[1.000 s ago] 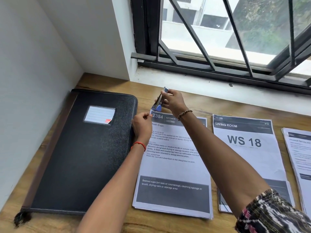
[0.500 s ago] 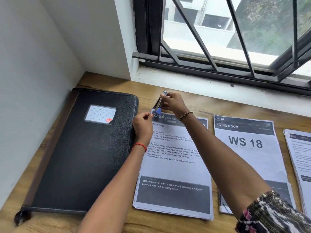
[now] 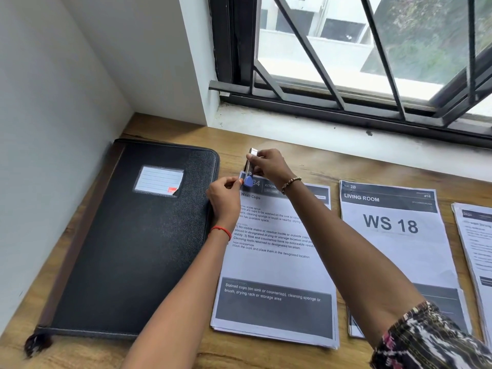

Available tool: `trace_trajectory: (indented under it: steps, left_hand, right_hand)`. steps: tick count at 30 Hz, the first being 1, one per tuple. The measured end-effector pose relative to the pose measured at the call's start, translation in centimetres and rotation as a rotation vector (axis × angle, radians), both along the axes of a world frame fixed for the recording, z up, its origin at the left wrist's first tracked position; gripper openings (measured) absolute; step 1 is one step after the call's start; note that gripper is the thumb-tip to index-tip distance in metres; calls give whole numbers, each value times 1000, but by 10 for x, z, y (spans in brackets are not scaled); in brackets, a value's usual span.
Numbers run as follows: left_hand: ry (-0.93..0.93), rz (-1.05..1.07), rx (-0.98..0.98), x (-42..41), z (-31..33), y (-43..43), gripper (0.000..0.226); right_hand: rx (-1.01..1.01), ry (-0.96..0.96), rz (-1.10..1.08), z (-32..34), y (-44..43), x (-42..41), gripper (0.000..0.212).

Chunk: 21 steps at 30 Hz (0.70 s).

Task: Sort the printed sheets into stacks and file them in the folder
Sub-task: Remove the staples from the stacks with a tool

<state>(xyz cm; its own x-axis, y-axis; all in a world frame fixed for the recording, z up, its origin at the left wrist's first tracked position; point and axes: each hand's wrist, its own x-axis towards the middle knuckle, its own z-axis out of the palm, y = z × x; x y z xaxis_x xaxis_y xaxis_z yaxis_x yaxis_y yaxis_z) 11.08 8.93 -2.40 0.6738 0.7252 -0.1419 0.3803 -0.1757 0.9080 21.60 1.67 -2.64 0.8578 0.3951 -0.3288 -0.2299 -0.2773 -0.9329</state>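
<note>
Three stacks of printed sheets lie on the wooden desk: a "Wash Cups" kitchen stack in the middle, a "LIVING ROOM WS 18" stack to its right, and a third stack cut off by the right edge. A closed black folder lies flat to the left. My right hand grips a small metal stapler with a blue end, set over the kitchen stack's top left corner. My left hand pinches that same corner just left of the stapler.
A white wall runs along the left of the desk. Behind the desk a white sill sits under a barred black window frame. The desk's front edge is just below the stacks.
My right hand has lowered the stapler onto the kitchen stack's top left corner and turned it more upright. My left hand stays pinching the corner.
</note>
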Motion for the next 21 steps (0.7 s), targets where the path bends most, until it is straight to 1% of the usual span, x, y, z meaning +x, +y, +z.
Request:
trace_trajectory:
  steps: [6,9,11,13,16,18,20,21]
  left_hand:
    - [17,-11,-11,3,-6,1,10]
    - [34,-28,-64,4,-3,1,22]
    - [56,-84,-76,4,2,3,30]
    - [79,-152,-104,4,3,8,19]
    - [147,-230,-129,6,8,13,19]
    - [167,-321,-183,8,12,16,7]
    - [183,-387,-262,10,16,17,8]
    - [197,-386,-274,10,17,18,10]
  right_hand:
    - [5,-1,3,-5,-3,1,27]
    - [6,0,-27,-10,-3,1,28]
    - [33,-1,-38,-11,-2,0,28]
    - [68,4,-39,-10,-1,-1,27]
    - [109,21,-37,-9,-1,-2,24]
    - [120,15,-34,-8,0,-1,24]
    - [120,5,-34,-9,0,-1,25]
    - [115,4,-29,-9,-1,-1,25]
